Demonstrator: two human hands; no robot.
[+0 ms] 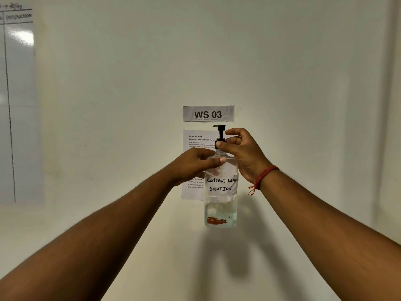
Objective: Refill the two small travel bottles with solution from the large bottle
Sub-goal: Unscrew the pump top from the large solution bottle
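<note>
The large bottle is held upright in mid-air in front of a pale wall, its handwritten label reading "CONTACT LENS SOLUTION" and a little clear liquid in its bottom. The left hand wraps the bottle's shoulder, thumb laid across the front, so its grip is closed round the upper body. The right hand sits just above and to the right, thumb and fingers pinching the collar of the black pump; the collar itself is mostly hidden, so it may be partly unscrewed. A red thread circles the right wrist. Behind the bottle hang a "WS 03" sign and a printed task sheet.
</note>
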